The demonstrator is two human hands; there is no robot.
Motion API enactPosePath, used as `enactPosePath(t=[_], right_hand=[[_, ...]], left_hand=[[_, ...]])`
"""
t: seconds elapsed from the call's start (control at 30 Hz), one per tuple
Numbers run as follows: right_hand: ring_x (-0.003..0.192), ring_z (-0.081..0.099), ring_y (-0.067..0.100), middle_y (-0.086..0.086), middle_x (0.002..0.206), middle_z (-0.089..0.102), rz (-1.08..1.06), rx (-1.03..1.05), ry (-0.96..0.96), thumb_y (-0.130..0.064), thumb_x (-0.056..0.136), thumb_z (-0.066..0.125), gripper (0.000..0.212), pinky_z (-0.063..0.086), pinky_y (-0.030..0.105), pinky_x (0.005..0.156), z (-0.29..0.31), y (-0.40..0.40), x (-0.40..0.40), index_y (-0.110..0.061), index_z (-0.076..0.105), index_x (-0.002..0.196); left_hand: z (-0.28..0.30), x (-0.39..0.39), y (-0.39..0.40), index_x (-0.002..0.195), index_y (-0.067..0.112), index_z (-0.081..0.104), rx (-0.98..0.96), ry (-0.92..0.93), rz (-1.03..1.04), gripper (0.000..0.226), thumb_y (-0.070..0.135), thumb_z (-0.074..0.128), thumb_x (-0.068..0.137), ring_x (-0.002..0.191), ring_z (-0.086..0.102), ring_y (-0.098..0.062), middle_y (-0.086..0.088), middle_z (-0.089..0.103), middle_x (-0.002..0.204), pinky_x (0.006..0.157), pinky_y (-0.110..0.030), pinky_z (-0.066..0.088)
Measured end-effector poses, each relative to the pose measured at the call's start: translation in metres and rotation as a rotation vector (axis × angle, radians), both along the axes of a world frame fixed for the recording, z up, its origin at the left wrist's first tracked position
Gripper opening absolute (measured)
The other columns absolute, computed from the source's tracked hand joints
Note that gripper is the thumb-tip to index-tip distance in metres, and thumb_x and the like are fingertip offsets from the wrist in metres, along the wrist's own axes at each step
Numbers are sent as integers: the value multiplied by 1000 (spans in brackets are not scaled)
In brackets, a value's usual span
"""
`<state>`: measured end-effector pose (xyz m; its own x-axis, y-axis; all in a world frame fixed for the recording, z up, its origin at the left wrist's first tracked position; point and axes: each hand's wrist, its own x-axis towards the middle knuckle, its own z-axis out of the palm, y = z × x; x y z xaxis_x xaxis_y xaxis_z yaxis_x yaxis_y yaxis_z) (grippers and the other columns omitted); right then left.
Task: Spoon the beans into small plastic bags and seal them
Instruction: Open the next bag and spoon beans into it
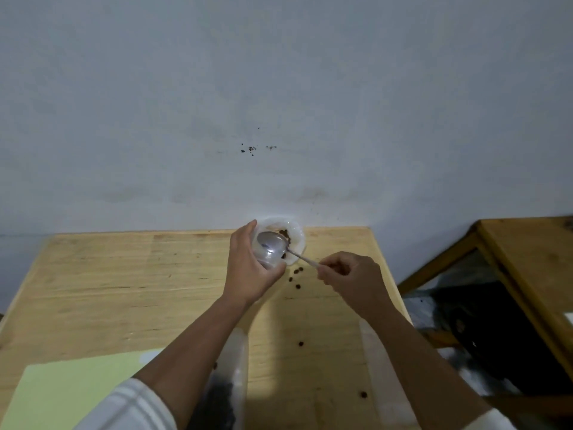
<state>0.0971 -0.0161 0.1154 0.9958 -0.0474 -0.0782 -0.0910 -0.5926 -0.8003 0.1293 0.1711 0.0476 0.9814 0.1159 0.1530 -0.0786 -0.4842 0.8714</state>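
My left hand (248, 274) is closed around a small clear plastic container (269, 255), held tilted at the far edge of the wooden table (124, 290). My right hand (350, 280) pinches the handle of a metal spoon (273, 241). The spoon's bowl sits at the container's mouth. Right behind it is a white bowl-like holder (296, 235) with a few dark beans (284, 233) inside. Several loose beans (297, 271) lie on the table beside my hands. A clear plastic bag (228, 395) with dark beans lies partly hidden under my left forearm.
A pale green sheet (77, 392) covers the table's near left corner. A flat clear plastic bag (381, 383) lies under my right forearm. Single beans (300, 343) are scattered nearer to me. A second wooden table (533, 274) stands to the right, and a wall rises behind.
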Motion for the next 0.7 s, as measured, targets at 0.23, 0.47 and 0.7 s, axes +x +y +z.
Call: enactPosePath(t=[0.23, 0.47, 0.7], right_hand=[[59, 48, 14, 4, 62, 57, -183, 280, 318, -13, 77, 72, 9, 39, 26, 56, -42, -34, -6, -9, 69, 69], [64, 56, 17, 2, 67, 64, -503, 315, 449, -17, 75, 75, 11, 48, 31, 67, -104, -78, 24, -10, 74, 83], [80, 60, 21, 7, 86, 65, -449, 76, 446, -24, 82, 68, 22, 49, 28, 74, -128, -109, 64, -8, 72, 97]], left_hand=[[-4, -10, -18, 142, 14, 30, 27, 9, 17, 97, 25, 84, 63, 122, 33, -3, -1, 33, 137, 101, -13, 24], [-8, -21, -32, 142, 16, 30, 44, 55, 91, 98, 25, 85, 62, 124, 34, -5, 0, 33, 137, 101, -18, 28], [-10, -29, -51, 142, 17, 30, 78, 82, 159, 98, 26, 86, 62, 119, 33, 0, 3, 33, 137, 100, -15, 28]])
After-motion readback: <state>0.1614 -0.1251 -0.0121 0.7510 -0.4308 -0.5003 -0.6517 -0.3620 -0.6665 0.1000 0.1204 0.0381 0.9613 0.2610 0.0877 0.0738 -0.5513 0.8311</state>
